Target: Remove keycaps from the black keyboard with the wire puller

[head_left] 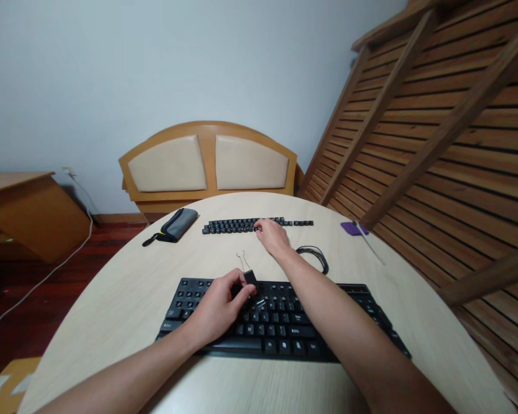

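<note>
A keycap puller [250,278] with a black handle is pinched between the thumb and fingers of my left hand [218,305], its two thin wire prongs pointing away from me. That hand is over a black keyboard [235,345], where many upper-left key positions show bare sockets and the lower keys still carry caps. Farther out, my right hand [273,234] reaches to neat rows of loose black keycaps [228,226] on the table. Its thumb and fingertips are closed on a small black keycap [255,229] at the near edge of those rows.
The round pale table [112,310] also bears a grey zip pouch [181,223] at left, a coiled black cable [323,261] beside my right forearm, and a purple cloth [349,228] with a thin whitish tool [369,242] at right. Wooden slats [414,161] lean on the right.
</note>
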`<state>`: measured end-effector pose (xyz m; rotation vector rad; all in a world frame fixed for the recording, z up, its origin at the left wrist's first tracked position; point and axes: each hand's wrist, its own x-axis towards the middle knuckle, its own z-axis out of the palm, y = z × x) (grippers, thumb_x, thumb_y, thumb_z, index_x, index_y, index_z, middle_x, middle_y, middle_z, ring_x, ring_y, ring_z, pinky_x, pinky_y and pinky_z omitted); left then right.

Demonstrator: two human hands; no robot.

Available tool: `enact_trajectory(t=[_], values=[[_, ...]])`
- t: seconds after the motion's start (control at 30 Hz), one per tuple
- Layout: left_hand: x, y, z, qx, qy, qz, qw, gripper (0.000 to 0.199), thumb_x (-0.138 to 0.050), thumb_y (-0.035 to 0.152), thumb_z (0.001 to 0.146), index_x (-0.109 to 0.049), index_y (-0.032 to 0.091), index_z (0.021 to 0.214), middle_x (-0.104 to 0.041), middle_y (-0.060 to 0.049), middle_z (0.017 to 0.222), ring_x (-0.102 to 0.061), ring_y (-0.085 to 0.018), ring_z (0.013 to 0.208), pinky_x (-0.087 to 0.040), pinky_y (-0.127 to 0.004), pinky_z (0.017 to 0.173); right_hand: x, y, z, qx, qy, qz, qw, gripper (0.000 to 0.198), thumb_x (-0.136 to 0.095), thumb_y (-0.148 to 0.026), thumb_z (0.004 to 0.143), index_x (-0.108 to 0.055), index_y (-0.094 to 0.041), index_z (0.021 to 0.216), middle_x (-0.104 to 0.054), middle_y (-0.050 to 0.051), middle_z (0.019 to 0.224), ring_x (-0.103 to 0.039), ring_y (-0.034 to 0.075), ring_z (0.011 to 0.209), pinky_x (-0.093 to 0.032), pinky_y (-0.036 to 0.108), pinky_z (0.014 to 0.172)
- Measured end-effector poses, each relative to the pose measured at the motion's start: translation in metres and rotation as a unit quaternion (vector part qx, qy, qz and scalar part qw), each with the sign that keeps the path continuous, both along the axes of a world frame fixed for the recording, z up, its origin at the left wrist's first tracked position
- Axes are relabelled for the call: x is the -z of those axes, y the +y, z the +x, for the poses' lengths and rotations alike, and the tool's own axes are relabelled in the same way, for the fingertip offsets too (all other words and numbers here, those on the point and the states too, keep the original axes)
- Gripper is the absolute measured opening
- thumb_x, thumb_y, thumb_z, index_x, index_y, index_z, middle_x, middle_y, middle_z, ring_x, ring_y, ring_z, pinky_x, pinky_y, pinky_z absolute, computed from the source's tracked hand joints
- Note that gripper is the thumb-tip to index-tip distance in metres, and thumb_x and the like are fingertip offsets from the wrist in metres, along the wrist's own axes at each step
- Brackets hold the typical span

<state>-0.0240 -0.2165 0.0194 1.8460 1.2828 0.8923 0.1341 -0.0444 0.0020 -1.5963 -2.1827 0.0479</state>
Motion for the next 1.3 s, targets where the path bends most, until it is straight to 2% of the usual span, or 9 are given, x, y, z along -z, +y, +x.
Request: enact_trajectory(t=[0.2,0.4,0.5,0.6,0.63,0.77,0.9,1.03,1.3], values=[[0.000,0.000,0.000,0.002,0.000,0.002,1.000,0.015,-0.053,0.030,0.091,-0.056,0.019,0.081,-0.066,-0.001,0.081,-0.059,-0.018,0.079,-0.043,-0.031,0.074,-0.007,-0.006,0.000,0.000,0.000,-0.017,1.000,0.029,-0.053,-0.020,0.089,-0.060,-0.025,0.117,-0.066,0.005,0.115,-0.061,0.019,0.104,-0.045,0.029,0.084],[-0.002,0.000,-0.001,0.003,0.007,0.011,1.000,0.017,-0.051,0.032,0.092,-0.055,0.019,0.081,-0.065,-0.001,0.080,-0.059,-0.018,0.078,-0.043,-0.031,0.073,-0.039,-0.020,0.005,-0.013,-0.029,-0.054,0.998,0.034,-0.061,-0.016,0.082,-0.062,-0.019,0.116,-0.068,0.010,0.110,-0.062,0.024,0.103,-0.045,0.033,0.086],[-0.003,-0.001,0.000,0.004,0.010,0.014,1.000,0.018,-0.051,0.032,0.092,-0.055,0.019,0.081,-0.066,-0.001,0.081,-0.060,-0.019,0.079,-0.044,-0.031,0.074,-0.055,-0.047,0.016,-0.046,-0.040,-0.081,0.995,0.034,-0.069,-0.025,0.077,-0.065,-0.021,0.111,-0.069,0.008,0.107,-0.062,0.025,0.101,-0.046,0.033,0.084],[-0.004,-0.001,0.000,0.003,0.007,0.016,1.000,0.018,-0.051,0.033,0.092,-0.056,0.019,0.081,-0.066,-0.001,0.081,-0.060,-0.019,0.079,-0.045,-0.032,0.074,-0.064,-0.088,0.034,-0.087,-0.038,-0.092,0.991,0.029,-0.064,-0.037,0.083,-0.066,-0.024,0.109,-0.069,0.005,0.106,-0.062,0.023,0.101,-0.045,0.033,0.087],[-0.003,0.000,0.000,0.004,0.004,0.017,1.000,0.019,-0.052,0.033,0.092,-0.056,0.019,0.082,-0.067,-0.001,0.081,-0.061,-0.019,0.079,-0.045,-0.032,0.074,-0.065,-0.103,0.041,-0.125,-0.031,-0.100,0.987,0.029,-0.062,-0.038,0.085,-0.066,-0.023,0.109,-0.068,0.006,0.108,-0.061,0.024,0.103,-0.044,0.034,0.090],[-0.001,0.001,0.000,0.004,-0.001,0.019,1.000,0.018,-0.052,0.033,0.092,-0.057,0.019,0.082,-0.066,-0.001,0.080,-0.061,-0.018,0.078,-0.045,-0.031,0.074,-0.060,-0.147,0.071,-0.269,-0.014,-0.179,0.946,0.055,-0.062,-0.054,0.082,-0.057,-0.026,0.129,-0.059,0.008,0.128,-0.051,0.027,0.121,-0.039,0.040,0.102],[-0.002,0.001,-0.001,0.003,0.010,0.021,1.000,0.017,-0.052,0.032,0.092,-0.057,0.019,0.083,-0.065,0.000,0.078,-0.060,-0.017,0.076,-0.044,-0.030,0.072,-0.045,-0.164,0.085,-0.283,0.004,-0.211,0.935,0.083,-0.064,-0.062,0.076,-0.038,-0.026,0.145,-0.045,0.008,0.144,-0.039,0.029,0.132,-0.030,0.044,0.111],[-0.006,-0.002,-0.001,0.001,0.031,0.031,0.999,0.017,-0.052,0.032,0.092,-0.057,0.018,0.083,-0.064,0.000,0.077,-0.058,-0.017,0.074,-0.043,-0.030,0.070,-0.034,-0.167,0.081,-0.268,0.008,-0.196,0.943,0.085,-0.062,-0.064,0.077,-0.035,-0.024,0.147,-0.039,0.009,0.149,-0.033,0.030,0.136,-0.025,0.046,0.114],[-0.010,-0.007,0.002,0.011,0.023,0.022,0.999,0.022,-0.048,0.033,0.094,-0.056,0.018,0.081,-0.063,-0.001,0.076,-0.057,-0.018,0.075,-0.043,-0.029,0.070,-0.031,-0.175,0.066,-0.253,0.027,-0.179,0.950,0.077,-0.064,-0.063,0.076,-0.044,-0.027,0.142,-0.041,0.009,0.148,-0.035,0.032,0.135,-0.025,0.052,0.112]])
